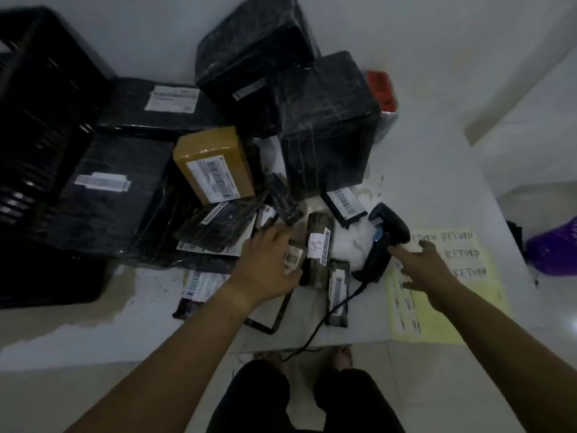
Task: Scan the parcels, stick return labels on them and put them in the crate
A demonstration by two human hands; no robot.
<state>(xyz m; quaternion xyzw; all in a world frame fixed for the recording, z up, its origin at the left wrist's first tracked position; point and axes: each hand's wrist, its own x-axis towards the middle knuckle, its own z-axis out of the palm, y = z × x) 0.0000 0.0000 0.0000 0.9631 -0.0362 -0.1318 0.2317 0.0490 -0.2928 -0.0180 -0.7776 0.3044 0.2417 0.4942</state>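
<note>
Several black-wrapped parcels and one tan parcel [214, 164] lie piled on the white table [437, 170]. My left hand [268, 260] reaches over the small parcels, its fingers lying on a small barcoded packet [293, 259] beside a dark parcel with a white tag [318, 250]. My right hand [427, 270] hovers with spread fingers just right of the black handheld scanner [385, 237], which rests on the table. A yellow sheet of handwritten RETURN labels [462, 282] lies under my right hand. The black crate [40, 120] stands at far left.
Two big plastic-wrapped black boxes [324, 126] stand at the back of the pile, with a red item [382, 89] behind them. The scanner's cable [321, 326] trails off the table's front edge. A purple basket [555, 248] sits on the right.
</note>
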